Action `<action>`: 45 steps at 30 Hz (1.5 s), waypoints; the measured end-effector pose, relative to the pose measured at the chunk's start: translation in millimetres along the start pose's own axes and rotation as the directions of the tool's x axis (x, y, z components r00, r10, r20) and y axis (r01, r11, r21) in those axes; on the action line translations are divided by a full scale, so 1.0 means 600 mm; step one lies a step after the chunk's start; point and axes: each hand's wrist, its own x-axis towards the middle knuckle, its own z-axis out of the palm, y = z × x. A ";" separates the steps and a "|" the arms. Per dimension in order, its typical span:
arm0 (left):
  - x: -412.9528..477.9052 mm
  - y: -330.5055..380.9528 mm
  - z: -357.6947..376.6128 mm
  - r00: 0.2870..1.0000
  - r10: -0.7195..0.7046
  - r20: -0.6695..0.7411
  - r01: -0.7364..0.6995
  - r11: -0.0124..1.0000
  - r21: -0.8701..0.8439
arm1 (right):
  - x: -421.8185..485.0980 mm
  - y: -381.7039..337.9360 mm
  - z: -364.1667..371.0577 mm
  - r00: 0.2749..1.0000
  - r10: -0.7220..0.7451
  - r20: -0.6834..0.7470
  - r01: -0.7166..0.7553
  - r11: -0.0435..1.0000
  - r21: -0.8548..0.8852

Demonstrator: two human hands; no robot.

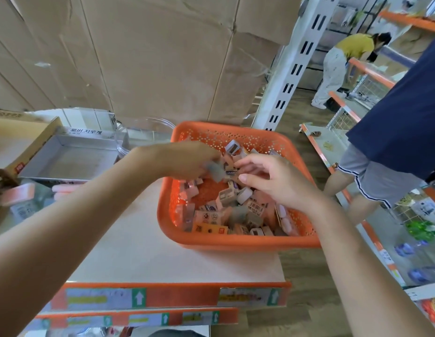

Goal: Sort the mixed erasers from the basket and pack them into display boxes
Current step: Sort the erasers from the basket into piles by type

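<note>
Erasers (235, 210) — small mixed blocks in pink, grey, white and tan paper sleeves — lie heaped in a square orange perforated plastic basket (235, 244) on a white shelf board (163, 259). Near the front wall an orange-sleeved eraser (206, 228) reads "2B" and a tan eraser (256, 206) shows a barcode; the other print is too small to read. The left hand (187, 159) is over the basket's far left side, fingers curled round a grey eraser (215, 171) so smeared by motion that nothing on it is legible. The right hand (272, 181) is over the middle of the heap, thumb and forefinger bent toward a banded eraser (231, 172) printed "ERASER"; whether they pinch it or only touch it I cannot tell. Left of the basket sits a shallow grey cardboard display box (65, 164), open, its back flap lettered "로버 지우개". Behind it a clear round plastic tub (148, 132) is partly hidden by the left wrist. Blurred pink erasers (19, 194) lie at the left edge. The orange shelf-edge strip (182, 294) carries labels with white arrows on green, their text unreadable. Tall brown cardboard cartons (138, 57) fill the background; at right a person in a navy shirt (401, 105) is cut off by the frame — beyond, a person in a yellow top (355, 46) bends over.
</note>
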 end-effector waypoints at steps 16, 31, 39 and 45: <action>-0.002 -0.037 0.008 0.943 0.086 -0.322 -0.150 0.972 -0.181 | 0.010 -0.065 0.067 0.902 -0.105 0.418 0.227 0.940 -0.253; -0.115 -0.070 -0.022 0.755 -0.070 -0.652 -0.032 0.989 -0.143 | 0.032 -0.084 0.024 0.985 -0.145 -0.090 0.155 0.982 0.105; -0.197 -0.132 -0.011 0.765 -0.141 -0.628 0.042 0.985 -0.170 | 0.059 -0.144 0.077 0.974 -0.204 -0.097 0.222 0.942 0.250; -0.249 -0.216 -0.010 0.821 -0.099 -0.563 0.001 0.985 -0.171 | 0.086 -0.212 0.138 0.975 -0.153 -0.160 0.191 0.947 0.259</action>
